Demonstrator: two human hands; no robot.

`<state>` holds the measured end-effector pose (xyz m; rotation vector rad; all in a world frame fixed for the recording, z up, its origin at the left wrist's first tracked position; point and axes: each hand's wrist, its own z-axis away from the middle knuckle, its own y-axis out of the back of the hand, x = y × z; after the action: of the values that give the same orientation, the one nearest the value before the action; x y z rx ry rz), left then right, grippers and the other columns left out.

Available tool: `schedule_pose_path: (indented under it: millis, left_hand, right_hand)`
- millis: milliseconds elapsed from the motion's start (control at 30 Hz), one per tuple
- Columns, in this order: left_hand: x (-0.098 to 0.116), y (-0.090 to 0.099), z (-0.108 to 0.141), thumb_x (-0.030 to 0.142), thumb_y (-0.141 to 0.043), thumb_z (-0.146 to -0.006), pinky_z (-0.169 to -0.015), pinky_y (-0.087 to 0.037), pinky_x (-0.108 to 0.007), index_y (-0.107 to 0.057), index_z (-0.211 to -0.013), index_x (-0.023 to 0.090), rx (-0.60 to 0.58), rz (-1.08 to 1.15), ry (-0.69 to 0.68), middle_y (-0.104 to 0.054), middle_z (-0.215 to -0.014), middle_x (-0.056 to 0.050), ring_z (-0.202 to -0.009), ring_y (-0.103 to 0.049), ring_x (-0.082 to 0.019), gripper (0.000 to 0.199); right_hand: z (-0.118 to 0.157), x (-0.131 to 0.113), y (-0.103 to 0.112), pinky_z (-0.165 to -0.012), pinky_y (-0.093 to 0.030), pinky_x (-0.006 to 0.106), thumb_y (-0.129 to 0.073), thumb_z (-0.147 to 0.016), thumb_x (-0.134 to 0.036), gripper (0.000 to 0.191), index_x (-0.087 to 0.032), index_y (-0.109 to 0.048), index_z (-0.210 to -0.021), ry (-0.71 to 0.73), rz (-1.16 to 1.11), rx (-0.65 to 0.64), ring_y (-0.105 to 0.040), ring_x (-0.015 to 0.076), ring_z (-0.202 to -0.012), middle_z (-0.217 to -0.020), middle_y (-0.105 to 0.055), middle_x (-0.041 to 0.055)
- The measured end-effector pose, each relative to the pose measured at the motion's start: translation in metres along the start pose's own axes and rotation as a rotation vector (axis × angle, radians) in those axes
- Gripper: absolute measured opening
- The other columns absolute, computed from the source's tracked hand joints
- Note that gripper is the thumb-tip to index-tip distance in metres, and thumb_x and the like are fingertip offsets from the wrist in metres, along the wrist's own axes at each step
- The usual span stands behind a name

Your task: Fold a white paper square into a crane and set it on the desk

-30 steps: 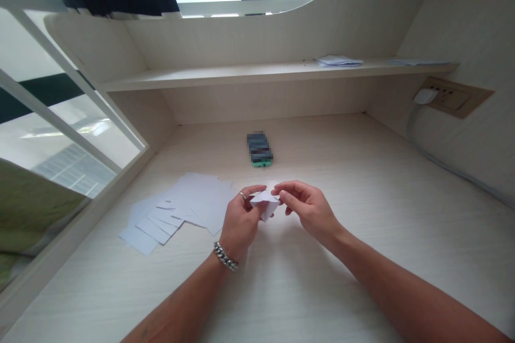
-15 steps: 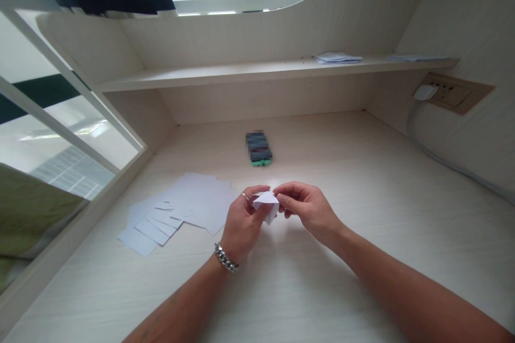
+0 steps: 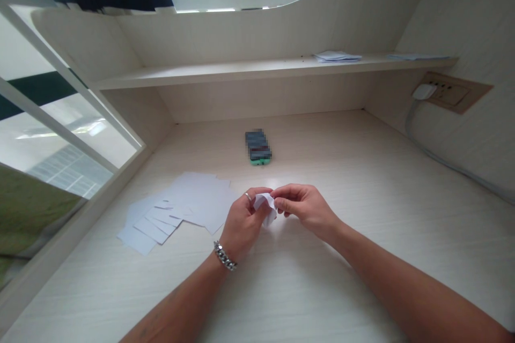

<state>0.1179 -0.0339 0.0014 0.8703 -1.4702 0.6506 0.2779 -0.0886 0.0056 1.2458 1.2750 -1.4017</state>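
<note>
A small folded piece of white paper [image 3: 269, 217] is held up above the desk between both hands. My left hand [image 3: 244, 221], with a ring and a chain bracelet, is closed around its left side, thumb across the front. At the paper's upper right edge, my right hand [image 3: 302, 206] pinches it between thumb and index finger. The remaining fingers of that hand are curled below. Part of the paper is hidden behind the left thumb and fingers. Loose white paper sheets [image 3: 201, 201] lie overlapping on the desk, left of my left hand.
A dark phone-like object with a green end [image 3: 258, 147], blurred out, lies beyond my hands. Folded papers [image 3: 337, 56] rest on the shelf [image 3: 241, 72] across the back. At right, a white plug [image 3: 424, 91] with a grey cable sits in the wall socket [image 3: 456, 95].
The paper's top, earlier a wider pointed flap, now looks narrower and bent inward. Both hands stay close to the same place, still gripping it.
</note>
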Motion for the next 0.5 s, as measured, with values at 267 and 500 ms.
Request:
schedule_pose_path:
  millis: [267,500]
  left_hand:
    - [0.0039,0.0000,-0.0001,0.042,-0.068,-0.080,-0.063,-0.052,-0.026,-0.064,-0.104,0.012,-0.008,-0.018,0.015,-0.073,-0.087,-0.010,-0.070,-0.067,-0.018,0.038]
    - [0.0089,-0.0045,0.0013,0.038,-0.074,-0.076,-0.061,-0.055,-0.029,-0.061,-0.105,0.011,-0.005,0.135,0.080,-0.070,-0.073,-0.005,-0.063,-0.067,-0.017,0.043]
  right_hand:
    - [-0.0011,0.0036,0.0016,-0.059,-0.048,0.027,-0.082,-0.064,-0.029,0.028,-0.016,-0.075,-0.087,0.032,-0.002,-0.033,-0.059,0.0112,-0.060,-0.069,-0.069,0.0003]
    - [0.0047,0.0018,-0.0026,-0.064,-0.053,0.031,-0.075,-0.075,-0.036,0.025,-0.016,-0.074,-0.090,0.117,0.148,0.044,-0.066,0.0170,-0.067,-0.078,-0.072,0.0054]
